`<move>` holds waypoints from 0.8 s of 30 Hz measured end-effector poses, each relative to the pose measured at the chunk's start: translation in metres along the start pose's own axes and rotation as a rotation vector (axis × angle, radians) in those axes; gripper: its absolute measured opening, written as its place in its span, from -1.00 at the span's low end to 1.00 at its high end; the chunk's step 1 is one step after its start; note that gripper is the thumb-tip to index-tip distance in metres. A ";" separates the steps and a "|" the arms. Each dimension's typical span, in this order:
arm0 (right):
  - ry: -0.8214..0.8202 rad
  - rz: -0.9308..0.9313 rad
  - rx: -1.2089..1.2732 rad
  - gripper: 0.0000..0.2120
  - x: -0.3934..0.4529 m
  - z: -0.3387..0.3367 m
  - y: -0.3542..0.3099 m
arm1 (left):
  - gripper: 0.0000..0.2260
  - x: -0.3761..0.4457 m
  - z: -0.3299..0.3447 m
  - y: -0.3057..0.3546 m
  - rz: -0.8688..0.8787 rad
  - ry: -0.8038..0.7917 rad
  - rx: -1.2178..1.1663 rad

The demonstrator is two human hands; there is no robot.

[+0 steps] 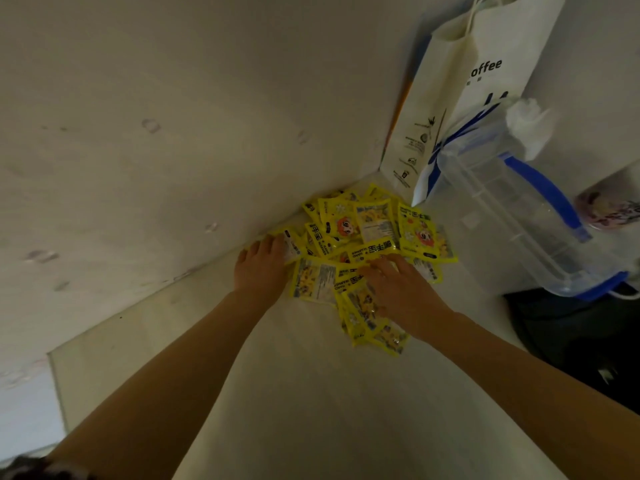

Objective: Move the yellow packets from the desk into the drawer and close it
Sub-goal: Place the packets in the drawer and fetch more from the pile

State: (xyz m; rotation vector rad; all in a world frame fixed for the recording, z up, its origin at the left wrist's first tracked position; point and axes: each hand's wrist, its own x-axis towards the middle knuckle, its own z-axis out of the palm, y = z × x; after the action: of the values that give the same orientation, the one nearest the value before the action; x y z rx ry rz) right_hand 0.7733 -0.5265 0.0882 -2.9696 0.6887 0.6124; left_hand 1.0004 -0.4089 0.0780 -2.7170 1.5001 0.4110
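A loose heap of several yellow packets (374,233) lies on the white desk (304,393), pushed into the corner where the desk meets the wall. My left hand (259,268) rests flat against the heap's left edge, fingers together and touching the outermost packet. My right hand (401,292) lies palm down on top of the nearer packets with its fingers spread. Neither hand has lifted a packet. No drawer is in view.
A white paper coffee bag (450,98) stands against the wall behind the heap. A clear plastic box with blue handles (512,216) sits right of the packets. A dark object (571,334) lies at the right edge. The wall (156,133) bounds the desk's left side.
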 end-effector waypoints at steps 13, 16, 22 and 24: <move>0.192 0.133 0.072 -0.52 -0.029 -0.018 -0.004 | -0.81 -0.044 -0.010 -0.027 -0.142 -0.006 -0.145; 0.218 0.166 0.173 -0.61 -0.037 -0.023 -0.001 | -0.79 -0.052 -0.018 -0.034 -0.242 0.032 -0.215; 0.160 0.244 0.466 -0.66 -0.071 -0.029 -0.003 | -0.83 -0.063 -0.031 -0.030 -0.288 0.027 -0.540; 0.086 0.252 0.613 -0.63 -0.082 -0.027 -0.006 | -0.83 -0.066 -0.030 -0.025 -0.256 -0.006 -0.582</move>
State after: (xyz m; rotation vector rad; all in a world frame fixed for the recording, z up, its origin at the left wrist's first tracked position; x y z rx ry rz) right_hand 0.7183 -0.4904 0.1442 -2.3686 1.0447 0.2185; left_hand 0.9939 -0.3444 0.1191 -3.2696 1.1373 0.9723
